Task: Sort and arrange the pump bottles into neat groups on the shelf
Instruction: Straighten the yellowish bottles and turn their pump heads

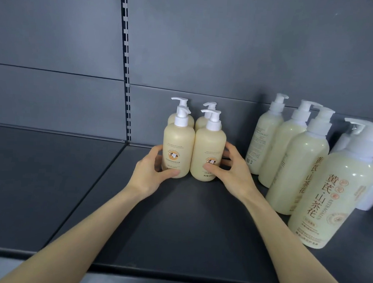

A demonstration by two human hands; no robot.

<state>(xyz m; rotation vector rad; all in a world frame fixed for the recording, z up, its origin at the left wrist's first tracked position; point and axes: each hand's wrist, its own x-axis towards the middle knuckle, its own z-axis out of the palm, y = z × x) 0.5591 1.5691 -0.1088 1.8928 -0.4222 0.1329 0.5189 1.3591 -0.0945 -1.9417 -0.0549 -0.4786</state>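
Grips front-left cream bottle (177,147) with left hand (152,172), fingers (158,159) curled round it; clasps front-right cream bottle (207,151) likewise with right hand (231,172). Stands both upright, touching, mid-shelf (188,217) near taller bottles (297,160).

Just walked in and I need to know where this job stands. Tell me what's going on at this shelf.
A person seems to be squaring up a block of four small cream pump bottles on the dark shelf. The left hand grips the front-left bottle and the right hand grips the front-right bottle, with two matching bottles directly behind. A loose row of taller bottles stands to the right, apart from the block.
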